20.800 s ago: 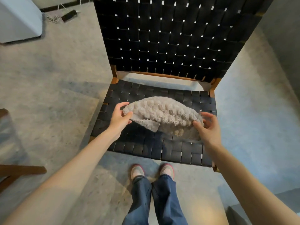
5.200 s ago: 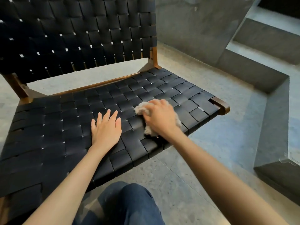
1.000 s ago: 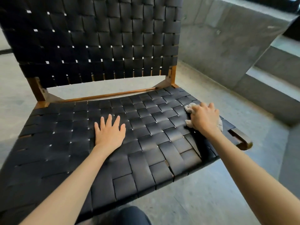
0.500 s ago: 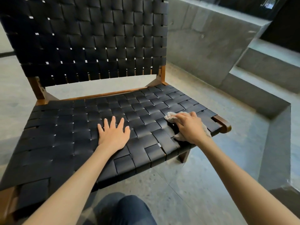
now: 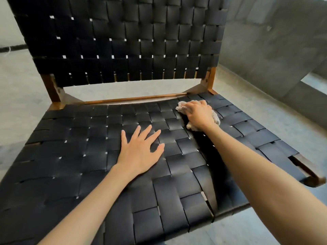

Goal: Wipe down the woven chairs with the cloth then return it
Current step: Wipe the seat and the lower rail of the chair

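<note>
A black woven chair with a brown wooden frame fills the view; its seat [image 5: 85, 156] lies in front of me and its backrest [image 5: 123, 38] rises behind. My right hand [image 5: 199, 114] grips a bunched beige fluffy cloth [image 5: 181, 106] and presses it on the seat's back right part, close to the rear wooden rail. Most of the cloth is hidden under the hand. My left hand [image 5: 139, 150] lies flat on the middle of the seat, fingers spread, holding nothing.
A grey concrete wall [image 5: 269, 50] and a low ledge stand to the right of the chair. Concrete floor [image 5: 19, 96] shows on the left and through the gap under the backrest. The chair's wooden front right corner [image 5: 311, 177] sticks out at the right.
My right hand has slid the cloth from the seat's front right edge back toward the rear rail. The left hand has stayed flat on the seat. The view has moved closer.
</note>
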`<state>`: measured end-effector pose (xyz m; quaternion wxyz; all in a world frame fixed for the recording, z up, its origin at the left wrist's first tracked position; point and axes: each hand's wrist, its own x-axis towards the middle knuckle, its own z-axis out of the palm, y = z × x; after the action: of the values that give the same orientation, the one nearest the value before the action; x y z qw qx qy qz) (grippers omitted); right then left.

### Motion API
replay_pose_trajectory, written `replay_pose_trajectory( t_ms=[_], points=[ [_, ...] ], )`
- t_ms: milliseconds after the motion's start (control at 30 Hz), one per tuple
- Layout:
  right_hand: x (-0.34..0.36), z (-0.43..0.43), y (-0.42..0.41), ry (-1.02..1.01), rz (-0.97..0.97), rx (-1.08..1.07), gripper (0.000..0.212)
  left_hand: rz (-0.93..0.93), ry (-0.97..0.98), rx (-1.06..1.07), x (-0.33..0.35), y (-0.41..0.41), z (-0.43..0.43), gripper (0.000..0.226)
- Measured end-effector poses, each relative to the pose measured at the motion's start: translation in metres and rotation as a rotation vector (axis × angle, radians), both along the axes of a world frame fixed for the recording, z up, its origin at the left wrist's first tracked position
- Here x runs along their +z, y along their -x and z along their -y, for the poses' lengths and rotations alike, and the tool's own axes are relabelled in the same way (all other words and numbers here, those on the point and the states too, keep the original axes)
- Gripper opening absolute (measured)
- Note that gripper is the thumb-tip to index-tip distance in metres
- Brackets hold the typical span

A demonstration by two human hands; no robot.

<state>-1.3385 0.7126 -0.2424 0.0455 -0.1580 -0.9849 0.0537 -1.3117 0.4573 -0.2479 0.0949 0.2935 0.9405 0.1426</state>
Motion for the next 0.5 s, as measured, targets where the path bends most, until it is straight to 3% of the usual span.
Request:
replay_pose_trajectory(
  t_ms=[267,500],
  points=[
    [-0.019,-0.006,0.07,0.072,-0.006,0.097,0.037,-0.022,-0.014,0.049,-0.009,-0.001,-0.002,0.062],
    [-0.002,0.014,0.037,0.249,0.089,0.225,0.033,-0.005,-0.008,0.036,-0.006,0.001,-0.001,0.06]
  ],
)
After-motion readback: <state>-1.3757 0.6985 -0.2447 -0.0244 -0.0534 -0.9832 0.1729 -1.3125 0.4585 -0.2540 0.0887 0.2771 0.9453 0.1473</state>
